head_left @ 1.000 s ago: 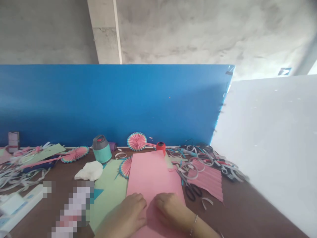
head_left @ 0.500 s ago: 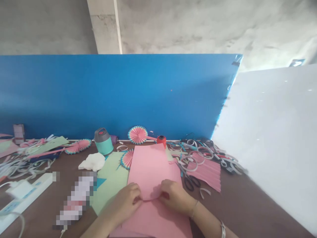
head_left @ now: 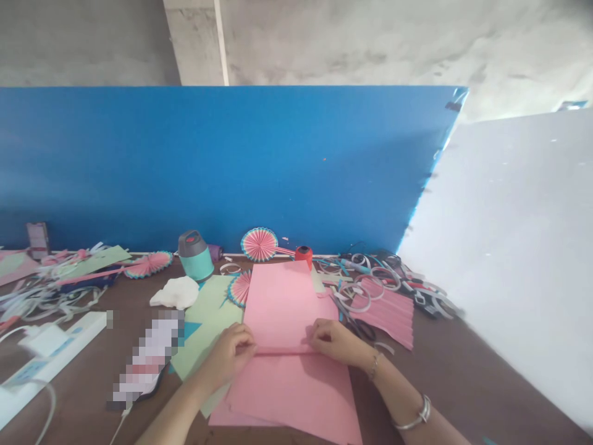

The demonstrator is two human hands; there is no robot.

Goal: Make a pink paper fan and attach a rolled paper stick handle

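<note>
The upper pink sheet lies over the far part of the lower pink paper, its near edge folded narrowly. The left hand and right hand pinch that fold's ends, apparently keeping the crease level. Left of the lower pink paper lies green paper; right of it, scissors crowd the right hand, with pleated paper beyond.

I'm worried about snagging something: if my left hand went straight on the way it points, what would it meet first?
Your left hand would first cross the pink sheet it touches; beyond that, probably the red object, though depth is unclear.
</note>
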